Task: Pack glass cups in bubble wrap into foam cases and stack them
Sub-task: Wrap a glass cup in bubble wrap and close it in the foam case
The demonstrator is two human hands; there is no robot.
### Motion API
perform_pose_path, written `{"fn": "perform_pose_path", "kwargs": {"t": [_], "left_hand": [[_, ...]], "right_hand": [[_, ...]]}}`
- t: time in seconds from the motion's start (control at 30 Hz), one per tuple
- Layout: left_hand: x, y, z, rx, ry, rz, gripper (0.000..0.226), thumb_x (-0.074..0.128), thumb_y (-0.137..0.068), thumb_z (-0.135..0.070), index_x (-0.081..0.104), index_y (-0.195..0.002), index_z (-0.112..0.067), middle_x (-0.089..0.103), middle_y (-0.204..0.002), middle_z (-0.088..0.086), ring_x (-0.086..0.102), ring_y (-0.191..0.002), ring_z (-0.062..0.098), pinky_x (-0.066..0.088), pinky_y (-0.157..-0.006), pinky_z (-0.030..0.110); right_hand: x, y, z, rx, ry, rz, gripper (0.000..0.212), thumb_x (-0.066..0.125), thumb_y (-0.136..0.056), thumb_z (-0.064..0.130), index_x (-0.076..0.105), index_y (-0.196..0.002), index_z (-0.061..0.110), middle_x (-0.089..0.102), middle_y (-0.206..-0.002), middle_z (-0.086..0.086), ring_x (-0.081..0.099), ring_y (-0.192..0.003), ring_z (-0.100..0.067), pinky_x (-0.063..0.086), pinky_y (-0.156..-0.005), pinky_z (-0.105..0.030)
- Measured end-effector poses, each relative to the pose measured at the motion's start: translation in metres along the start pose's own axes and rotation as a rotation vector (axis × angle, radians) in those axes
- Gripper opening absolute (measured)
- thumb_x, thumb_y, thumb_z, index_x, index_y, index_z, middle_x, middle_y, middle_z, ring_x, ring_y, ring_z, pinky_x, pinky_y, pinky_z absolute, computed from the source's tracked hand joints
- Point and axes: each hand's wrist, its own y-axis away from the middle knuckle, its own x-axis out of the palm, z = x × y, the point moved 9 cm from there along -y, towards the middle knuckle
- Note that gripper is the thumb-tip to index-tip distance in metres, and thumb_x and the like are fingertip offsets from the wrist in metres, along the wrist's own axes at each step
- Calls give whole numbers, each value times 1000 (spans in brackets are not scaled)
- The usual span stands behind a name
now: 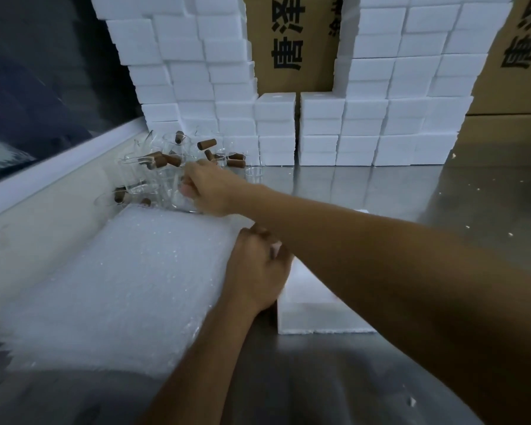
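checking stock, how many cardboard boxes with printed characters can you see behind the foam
2, maybe more hidden. One cardboard box stands in the gap between the two foam case stacks at the back centre; the other is at the far right edge, partly cut off.

Two bare forearms in view, no sleeves down to where the frame cuts them off. No gloves on the left hand [255,271] or the right hand [207,188]. No watch, bracelet or ring visible on either wrist or on the fingers that show. Short, unpainted thumbnail on the left hand.
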Motion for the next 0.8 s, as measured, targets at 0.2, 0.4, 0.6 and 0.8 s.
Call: {"fn": "perform_pose_path", "kwargs": {"t": [0.2, 0.4, 0.6, 0.8], "left_hand": [[2, -1, -5, 96, 48, -47, 39, 52, -87, -35, 73, -82, -2, 72, -104, 6, 61, -100, 18, 47, -91, 37], [-8, 2, -11, 121, 56, -142, 40, 51, -90, -36, 75, -83, -4, 71, -91, 4, 64, -86, 20, 51, -79, 36], [-21, 29, -80, 469, -223, -216, 38, 51, -95, -36, 73, -104, -7, 69, -105, 6, 62, -94, 20, 54, -71, 32], [17, 58, -117, 596, -209, 167, 86, 72, -76, -53, 38, -149, -23, 48, -139, -11, 45, -123, 1, 40, -103, 18]], "right_hand": [[-71, 82, -33, 213, -283, -337, 27, 55, -93, 23, 57, -84, -2, 61, -91, -17, 57, -77, -30, 48, -68, -44], [-109, 201, -70, 439, -435, -593, 62, 50, -95, 52, 55, -63, -2, 57, -58, -21, 62, -47, -10, 46, -54, -31], [-115, 278, -91, 569, -460, -624, 95, 46, -78, 80, 61, -80, -14, 63, -75, -29, 49, -50, -32, 51, -55, -45], [-117, 301, -56, 298, -429, -700, 57, 60, -87, 56, 58, -60, 5, 56, -51, -2, 54, -41, -21, 47, -49, -38]]}}
